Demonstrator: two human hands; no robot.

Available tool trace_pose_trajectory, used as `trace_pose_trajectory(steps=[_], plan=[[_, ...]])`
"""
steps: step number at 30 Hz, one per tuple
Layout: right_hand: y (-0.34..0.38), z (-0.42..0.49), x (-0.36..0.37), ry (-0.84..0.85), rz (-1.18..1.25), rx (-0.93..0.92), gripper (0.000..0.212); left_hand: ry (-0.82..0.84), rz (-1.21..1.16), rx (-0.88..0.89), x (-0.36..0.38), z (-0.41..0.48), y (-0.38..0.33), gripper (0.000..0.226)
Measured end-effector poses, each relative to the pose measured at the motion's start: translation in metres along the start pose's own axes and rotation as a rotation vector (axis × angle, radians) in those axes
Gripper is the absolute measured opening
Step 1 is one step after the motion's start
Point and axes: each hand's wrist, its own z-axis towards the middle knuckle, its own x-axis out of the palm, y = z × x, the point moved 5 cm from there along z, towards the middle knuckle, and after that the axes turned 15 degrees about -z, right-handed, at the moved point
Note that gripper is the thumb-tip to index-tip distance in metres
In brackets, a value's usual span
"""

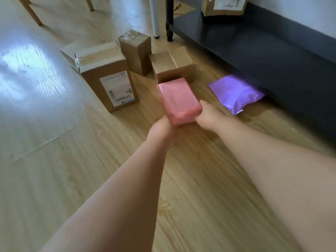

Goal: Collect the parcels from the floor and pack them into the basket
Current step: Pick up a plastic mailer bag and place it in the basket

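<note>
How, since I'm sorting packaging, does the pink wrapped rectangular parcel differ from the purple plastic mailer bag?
The pink parcel is boxy; the purple mailer bag is soft and puffy. The left hand and right hand hold the pink parcel; the purple mailer bag lies untouched. Both have plastic wrapping.

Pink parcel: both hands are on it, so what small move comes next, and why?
Probably lift it off the floor: the left hand and right hand grip the near corners of the pink parcel, which seems to rest there.
</note>
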Motion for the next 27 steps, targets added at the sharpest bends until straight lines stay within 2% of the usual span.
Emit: trace_pose_trajectory(steps=[3, 8, 11, 15, 19, 23, 27], plan=[[0.006, 0.006, 0.011, 0.003, 0.126, -0.006, 0.052, -0.017, -0.050, 0.008, 0.002, 0.002, 0.004, 0.039], [-0.007, -0.014, 0.007, -0.023, 0.226, 0.027, 0.053, -0.189, -0.228, 0.010, -0.011, -0.024, -0.005, 0.035], [-0.016, -0.040, -0.003, -0.015, 0.306, 0.062, 0.041, -0.240, -0.278, 0.007, -0.024, -0.047, -0.018, 0.030], [-0.016, -0.092, -0.025, 0.024, 0.461, 0.112, 0.024, -0.227, -0.385, -0.126, -0.050, -0.098, -0.033, 0.026], [-0.012, -0.148, -0.060, 0.115, 0.543, 0.151, 0.019, -0.220, -0.512, -0.210, -0.084, -0.149, -0.058, 0.021], [-0.012, -0.207, -0.117, 0.184, 0.730, 0.213, 0.026, -0.161, -0.505, -0.249, -0.125, -0.195, -0.102, 0.009], [-0.015, -0.263, -0.176, 0.279, 0.884, 0.200, 0.044, -0.111, -0.548, -0.323, -0.160, -0.231, -0.151, 0.023]])
